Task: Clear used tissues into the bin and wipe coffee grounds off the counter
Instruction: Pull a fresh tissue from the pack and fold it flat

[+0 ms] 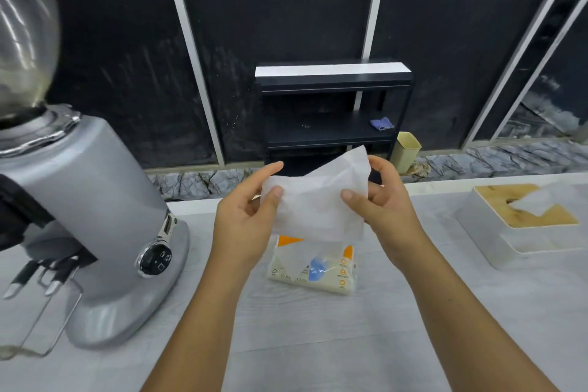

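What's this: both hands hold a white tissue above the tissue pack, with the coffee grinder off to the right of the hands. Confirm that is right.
Not quite. The head view shows the coffee grinder to the left of the hands, not the right. The rest stands: the left hand and right hand hold a white tissue above the tissue pack.

I hold a clean white tissue (318, 200) flat above the tabletop (318, 328), pinched at its left and right edges, its top right corner raised. Beyond the tabletop's far edge a cream bin (407, 149) stands upright on the floor beside a black shelf, well apart from the tissue.
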Available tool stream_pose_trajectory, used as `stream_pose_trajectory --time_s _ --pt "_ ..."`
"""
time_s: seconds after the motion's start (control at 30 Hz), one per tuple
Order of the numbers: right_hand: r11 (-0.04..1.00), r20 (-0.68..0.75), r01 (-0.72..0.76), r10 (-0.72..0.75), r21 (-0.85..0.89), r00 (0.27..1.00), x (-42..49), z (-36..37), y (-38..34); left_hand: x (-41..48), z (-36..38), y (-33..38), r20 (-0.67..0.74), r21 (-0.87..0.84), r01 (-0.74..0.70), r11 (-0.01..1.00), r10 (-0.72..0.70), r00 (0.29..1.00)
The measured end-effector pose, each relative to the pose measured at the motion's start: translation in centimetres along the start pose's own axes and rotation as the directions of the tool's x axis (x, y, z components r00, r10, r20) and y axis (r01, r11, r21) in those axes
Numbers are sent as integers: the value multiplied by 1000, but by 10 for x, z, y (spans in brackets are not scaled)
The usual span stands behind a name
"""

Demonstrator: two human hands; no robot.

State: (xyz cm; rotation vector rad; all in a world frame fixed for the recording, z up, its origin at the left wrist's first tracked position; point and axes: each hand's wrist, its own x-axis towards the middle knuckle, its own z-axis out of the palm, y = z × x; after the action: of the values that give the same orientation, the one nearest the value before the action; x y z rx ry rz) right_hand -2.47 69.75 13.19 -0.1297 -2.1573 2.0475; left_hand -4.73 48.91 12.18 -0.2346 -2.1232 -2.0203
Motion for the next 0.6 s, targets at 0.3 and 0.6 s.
stream_pose_trajectory --time_s 0.3,0.6 --pt "989 39 -118 121 -87 992 -90 0 10 -84 -27 -7 105 46 151 987 -155 982" --pt "937 65 -231 256 -263 964 -174 1 59 -188 -52 -26 132 282 297 912 -343 930"
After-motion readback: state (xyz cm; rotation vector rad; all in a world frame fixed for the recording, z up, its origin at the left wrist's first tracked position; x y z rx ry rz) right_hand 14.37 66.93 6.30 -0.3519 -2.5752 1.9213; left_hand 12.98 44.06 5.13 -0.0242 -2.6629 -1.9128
